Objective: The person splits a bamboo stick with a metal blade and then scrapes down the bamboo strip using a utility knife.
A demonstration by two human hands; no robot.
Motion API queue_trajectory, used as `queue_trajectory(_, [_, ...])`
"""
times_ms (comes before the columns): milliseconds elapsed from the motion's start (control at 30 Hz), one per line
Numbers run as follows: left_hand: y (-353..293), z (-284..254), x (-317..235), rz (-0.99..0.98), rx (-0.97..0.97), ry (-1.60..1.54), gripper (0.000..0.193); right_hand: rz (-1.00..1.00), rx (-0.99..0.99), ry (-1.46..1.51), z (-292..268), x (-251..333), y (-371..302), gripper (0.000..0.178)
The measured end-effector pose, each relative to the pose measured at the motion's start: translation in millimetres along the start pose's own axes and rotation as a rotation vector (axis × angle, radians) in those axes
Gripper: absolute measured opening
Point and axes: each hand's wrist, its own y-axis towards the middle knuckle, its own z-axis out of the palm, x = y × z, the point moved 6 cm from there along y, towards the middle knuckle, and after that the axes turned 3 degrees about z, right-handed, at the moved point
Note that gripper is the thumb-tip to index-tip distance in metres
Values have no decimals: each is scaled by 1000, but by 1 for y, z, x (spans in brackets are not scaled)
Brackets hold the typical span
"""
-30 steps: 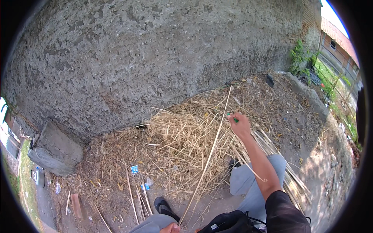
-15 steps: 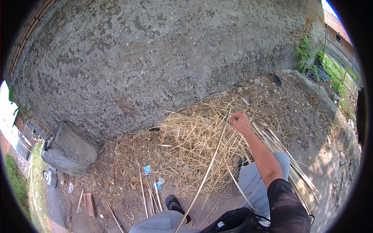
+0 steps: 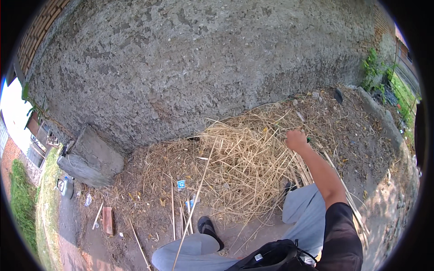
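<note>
Since the earlier frames, the long pale strip [image 3: 195, 203] has swung left, well apart from the right hand [image 3: 296, 141], now clenched around a small green object [image 3: 308, 139] — the left hand's grip I cannot tell. Thin and straight, the strip slants over 1 grey trouser leg [image 3: 203, 246] and tangled straw-coloured shavings [image 3: 244, 167] below a rough, pitted wall [image 3: 203, 67].

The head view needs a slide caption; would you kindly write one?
Right hand holding something green near heaped pale strips by a grey wall.
</note>
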Motion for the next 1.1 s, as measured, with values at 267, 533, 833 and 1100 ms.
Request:
queue_trajectory(267, [31, 31, -29, 30, 81, -361, 17, 167, 503, 1618, -71, 131, -131, 55])
queue_trajectory(533, [63, 66, -57, 96, 402, -383, 25, 212, 441, 1919, -40, 142, -142, 26])
queue_trajectory(833, [82, 53, -181, 410, 257, 328, 43, 328, 439, 2238, -29, 143, -122, 13])
queue_trajectory(1100, [199, 131, -285, 613, 375, -143, 49, 104, 505, 2433, -34, 169, -128, 16])
